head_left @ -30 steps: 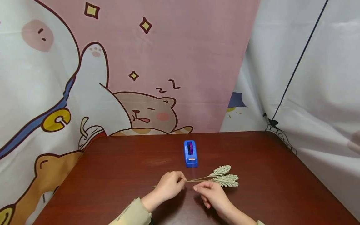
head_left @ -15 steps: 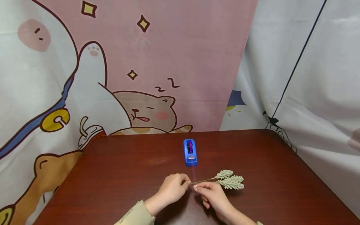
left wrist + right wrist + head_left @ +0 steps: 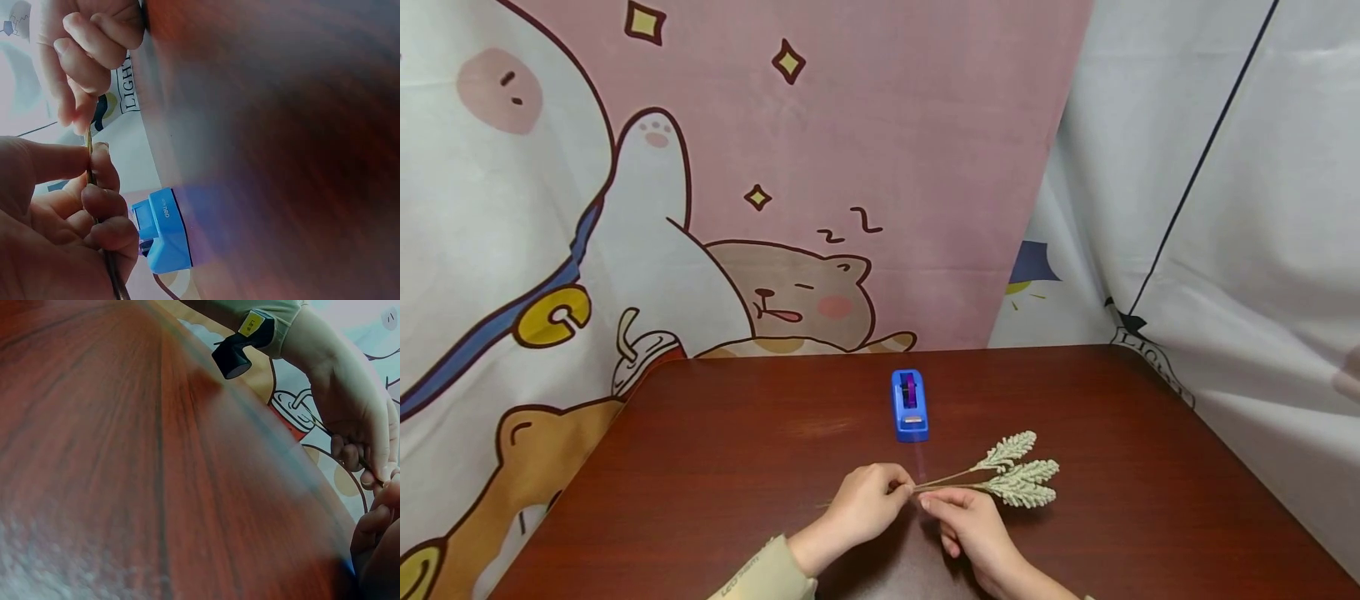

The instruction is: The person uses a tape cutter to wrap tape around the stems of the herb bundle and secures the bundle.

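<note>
Pale green artificial flower sprigs (image 3: pixel 1021 483) lie level above the table, heads to the right in the head view. My left hand (image 3: pixel 868 502) pinches their thin stems (image 3: pixel 89 164) between thumb and fingers, and the stem ends run back under its palm. Close on the right, my right hand (image 3: pixel 972 525) has thumb and index tips pinched together at the stems, just beyond the left fingertips. Whether anything thin, such as tape, lies between them is hidden. A blue tape dispenser (image 3: pixel 910 406) with a purple roll stands behind the hands.
The dark red wooden table (image 3: pixel 737 450) reaches back to a printed cartoon curtain (image 3: pixel 887 167). White cloth (image 3: pixel 1225 250) hangs on the right. A small black camera (image 3: pixel 234 359) is strapped at the left wrist.
My left hand has shifted slightly right with the sprigs, closing the gap to the right fingertips. The upper sprig now spreads farther from the lower one. The dispenser has stayed in place.
</note>
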Demonstrator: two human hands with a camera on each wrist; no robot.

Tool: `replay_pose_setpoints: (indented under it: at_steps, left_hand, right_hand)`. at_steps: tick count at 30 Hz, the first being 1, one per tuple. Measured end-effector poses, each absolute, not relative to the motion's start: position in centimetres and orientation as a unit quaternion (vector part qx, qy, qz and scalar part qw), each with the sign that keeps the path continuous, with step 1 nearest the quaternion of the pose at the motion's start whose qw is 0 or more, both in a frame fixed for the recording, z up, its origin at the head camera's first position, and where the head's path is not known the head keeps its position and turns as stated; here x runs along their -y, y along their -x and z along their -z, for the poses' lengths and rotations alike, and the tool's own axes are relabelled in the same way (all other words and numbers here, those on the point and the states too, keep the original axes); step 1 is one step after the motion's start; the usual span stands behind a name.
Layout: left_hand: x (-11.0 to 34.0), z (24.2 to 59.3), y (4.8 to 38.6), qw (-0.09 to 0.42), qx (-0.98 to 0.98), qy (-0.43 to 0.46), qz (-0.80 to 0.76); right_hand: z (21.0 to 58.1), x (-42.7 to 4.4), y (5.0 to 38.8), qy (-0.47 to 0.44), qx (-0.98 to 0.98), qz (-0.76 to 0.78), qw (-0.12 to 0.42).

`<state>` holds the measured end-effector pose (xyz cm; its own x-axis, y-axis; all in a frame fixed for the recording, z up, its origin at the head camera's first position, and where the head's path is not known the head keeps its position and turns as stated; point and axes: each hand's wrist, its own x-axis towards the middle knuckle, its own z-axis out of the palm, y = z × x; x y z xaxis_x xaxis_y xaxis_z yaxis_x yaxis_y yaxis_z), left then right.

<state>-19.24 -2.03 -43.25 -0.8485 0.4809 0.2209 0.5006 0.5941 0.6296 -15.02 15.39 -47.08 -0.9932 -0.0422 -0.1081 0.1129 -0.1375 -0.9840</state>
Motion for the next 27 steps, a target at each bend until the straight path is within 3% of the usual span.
replay_pose_setpoints:
  at_steps: [27]
  left_hand:
    - [2.19,43.16,19.77,0.004,0.887,0.303,0.349]
  right_hand:
    - [47.47,-15.43,15.43,-0.041,-0.651,0.756,0.06]
